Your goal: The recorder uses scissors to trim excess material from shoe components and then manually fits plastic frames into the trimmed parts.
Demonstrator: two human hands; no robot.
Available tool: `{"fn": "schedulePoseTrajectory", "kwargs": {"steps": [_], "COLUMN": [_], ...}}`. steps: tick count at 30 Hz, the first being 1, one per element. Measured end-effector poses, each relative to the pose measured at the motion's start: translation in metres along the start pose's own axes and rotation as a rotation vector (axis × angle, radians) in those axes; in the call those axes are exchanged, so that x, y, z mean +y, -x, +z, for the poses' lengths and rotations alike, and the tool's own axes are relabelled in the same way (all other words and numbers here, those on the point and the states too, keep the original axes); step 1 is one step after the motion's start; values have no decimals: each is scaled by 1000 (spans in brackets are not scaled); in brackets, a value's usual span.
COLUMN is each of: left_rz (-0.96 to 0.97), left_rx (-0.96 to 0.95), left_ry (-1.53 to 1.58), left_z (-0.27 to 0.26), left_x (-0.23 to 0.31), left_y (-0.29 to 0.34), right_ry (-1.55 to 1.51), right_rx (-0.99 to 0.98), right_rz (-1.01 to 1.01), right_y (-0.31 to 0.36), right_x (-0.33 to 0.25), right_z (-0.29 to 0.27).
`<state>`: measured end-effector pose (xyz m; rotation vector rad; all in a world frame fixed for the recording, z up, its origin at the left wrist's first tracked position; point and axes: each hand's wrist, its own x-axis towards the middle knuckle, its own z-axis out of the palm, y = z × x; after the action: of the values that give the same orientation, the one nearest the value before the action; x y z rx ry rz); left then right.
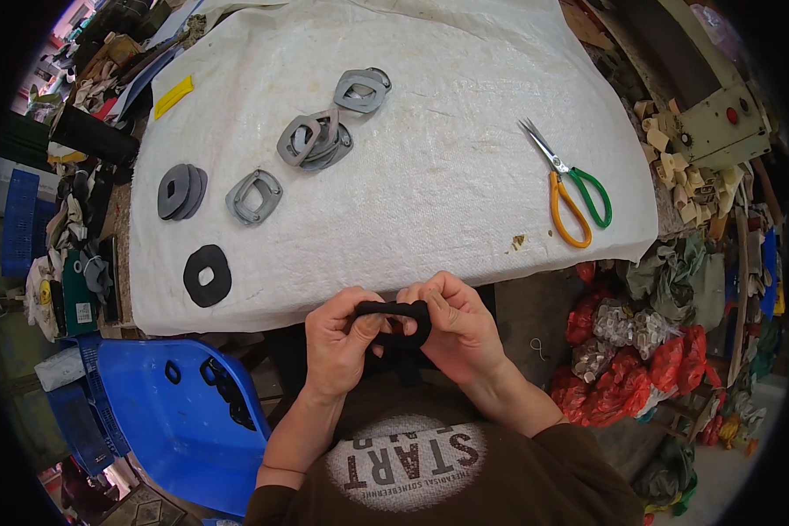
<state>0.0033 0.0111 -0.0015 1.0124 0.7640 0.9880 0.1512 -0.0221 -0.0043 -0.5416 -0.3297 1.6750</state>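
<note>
White woven sheet [465,184]: covers the worktable, likely to give a pale ground on which dark pieces show up.
Blue tub [171,438]: sits at near left, below the table edge, within reach of the left side; holds a few black pieces [228,386], probably to keep them off the sheet.
Red bags [622,386]: heaped at near right, apart from the sheet, perhaps out of the way.
Scissors [563,167]: lie open at right, green and orange handles toward the near side, seemingly for easy pick-up.
Right hand [458,320]: closed on the right end of the black ring [393,309], thumb on top.
Left hand [337,342]: closed on the left end of the same, thumb pressing the near side. Held just off the near table edge before the torso, apparently for close handling; cannot tell whether fingertips pass through the opening.
Grey frames [329,158]: lie in three groups at far centre-left, some overlapping.
Dark grey stack [191,200]: piled at left, presumably to save room.
Black disc [208,295]: lies flat at near left, holed, alone.
Yellow strip [174,97]: rests at far left.
</note>
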Motion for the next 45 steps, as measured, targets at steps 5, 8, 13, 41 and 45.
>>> {"fn": "schedulePoseTrajectory", "kwargs": {"steps": [5, 8, 13, 41, 45], "left_rz": [46, 55, 70, 637, 613], "left_rx": [-32, -24, -42, -118, -91], "left_ry": [-44, -61, -72, -935, -931], "left_z": [-3, -2, 2, -12, -12], "left_x": [-2, -3, 0, 15, 14], "left_y": [2, 3, 3, -5, -6], "right_ry": [-156, -232, -222, 1352, 1413], "right_rx": [-164, -207, -194, -408, -354], "right_rz": [58, 70, 67, -267, -234], "right_y": [-1, -2, 0, -11, -11], "right_x": [3, 5, 4, -56, -56], "right_z": [-1, -1, -5, 9, 9]}}
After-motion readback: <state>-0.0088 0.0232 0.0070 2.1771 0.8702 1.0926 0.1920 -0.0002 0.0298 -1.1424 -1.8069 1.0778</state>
